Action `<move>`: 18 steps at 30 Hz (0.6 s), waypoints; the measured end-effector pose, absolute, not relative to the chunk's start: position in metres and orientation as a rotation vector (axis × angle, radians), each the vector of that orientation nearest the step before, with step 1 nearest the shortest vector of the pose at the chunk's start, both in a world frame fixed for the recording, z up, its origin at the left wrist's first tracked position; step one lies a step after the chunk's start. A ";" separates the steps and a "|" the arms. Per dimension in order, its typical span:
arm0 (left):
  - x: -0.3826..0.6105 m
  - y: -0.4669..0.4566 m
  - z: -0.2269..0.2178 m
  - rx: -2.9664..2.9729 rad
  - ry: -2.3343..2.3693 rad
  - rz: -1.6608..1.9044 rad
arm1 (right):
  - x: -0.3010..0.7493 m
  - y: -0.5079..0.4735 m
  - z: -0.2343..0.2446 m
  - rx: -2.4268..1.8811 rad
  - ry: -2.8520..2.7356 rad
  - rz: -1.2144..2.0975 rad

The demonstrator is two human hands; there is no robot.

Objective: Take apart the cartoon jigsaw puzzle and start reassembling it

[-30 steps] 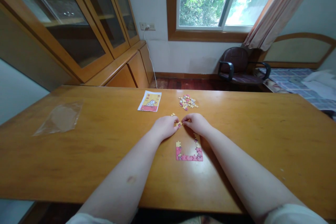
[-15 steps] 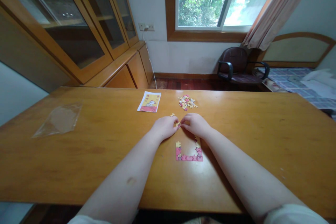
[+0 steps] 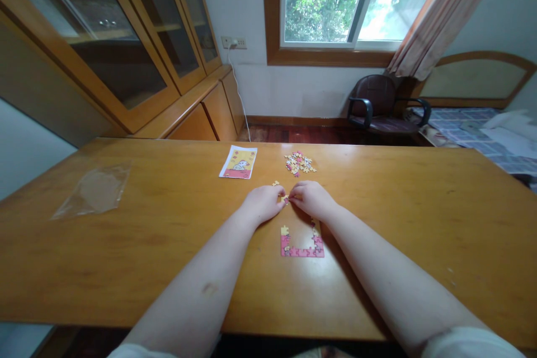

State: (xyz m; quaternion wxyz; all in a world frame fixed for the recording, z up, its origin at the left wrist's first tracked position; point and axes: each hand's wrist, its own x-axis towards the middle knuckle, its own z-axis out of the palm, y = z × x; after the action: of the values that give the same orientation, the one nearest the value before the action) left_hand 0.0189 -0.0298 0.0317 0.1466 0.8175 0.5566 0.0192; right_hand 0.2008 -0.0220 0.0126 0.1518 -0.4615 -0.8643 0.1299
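Note:
My left hand (image 3: 265, 202) and my right hand (image 3: 311, 199) meet over the table, fingertips closed on small jigsaw puzzle pieces (image 3: 286, 199) between them. The pieces are yellow with some pink; fingers partly cover them. Just beyond my left fingers lies a loose yellow piece (image 3: 276, 183). Nearer to me is a partly joined puzzle border (image 3: 302, 253), pink along the bottom, with yellow pieces up both sides. My right hand and wrist hide the upper part of its right side. Farther back sits a pile of loose pieces (image 3: 299, 163).
A picture card (image 3: 238, 163) with a white animal on yellow and pink lies left of the pile. A clear plastic bag (image 3: 96, 190) rests on the left of the wooden table (image 3: 168, 251). Behind the table stand a glass-door cabinet (image 3: 138, 33) and an armchair (image 3: 377, 100).
Both hands stay in nearly the same place, with only a slight shift of the fingers at the pieces. The other things have not moved.

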 end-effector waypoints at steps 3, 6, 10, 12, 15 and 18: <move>0.019 -0.029 0.031 2.363 1.603 0.050 | 0.201 -0.022 0.013 -1.315 -2.505 0.349; 0.019 -0.029 0.030 2.366 1.607 0.046 | 0.200 -0.022 0.013 -1.313 -2.526 0.327; 0.019 -0.029 0.029 2.372 1.606 0.057 | 0.199 -0.023 0.011 -1.318 -2.531 0.315; 0.018 -0.029 0.028 2.376 1.604 0.060 | 0.199 -0.023 0.013 -1.317 -2.518 0.315; 0.018 -0.029 0.028 2.376 1.609 0.057 | 0.205 -0.022 0.026 -1.387 -2.396 0.309; 0.017 -0.029 0.028 2.372 1.619 0.058 | 0.222 -0.020 0.051 -1.588 -2.245 0.311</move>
State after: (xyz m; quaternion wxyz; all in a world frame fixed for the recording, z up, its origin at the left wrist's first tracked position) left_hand 0.0174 -0.0286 0.0284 0.1340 0.8183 0.5586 0.0199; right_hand 0.2220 -0.0201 0.0515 0.1862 -0.5637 -0.7971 0.1106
